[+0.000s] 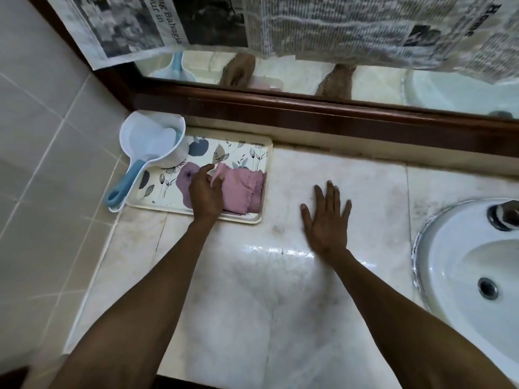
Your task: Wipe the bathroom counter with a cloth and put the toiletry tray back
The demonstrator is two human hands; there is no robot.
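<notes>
A cream tray [247, 148] with a flower print lies at the back left of the marble counter [269, 290], against the mirror frame. A folded pink cloth [243, 189] rests on the tray's right half. My left hand [205, 192] lies over the cloth's left edge, fingers curled and pinching a lifted corner. My right hand [327, 217] rests flat on the counter to the right of the tray, fingers spread, holding nothing.
A white water dipper [151, 138] with a blue handle sits on the tray's left end, its handle jutting over the tray's edge. A white sink [460, 276] with a metal tap [504, 214] is at the right. Newspaper [337, 26] covers the wood-framed mirror behind.
</notes>
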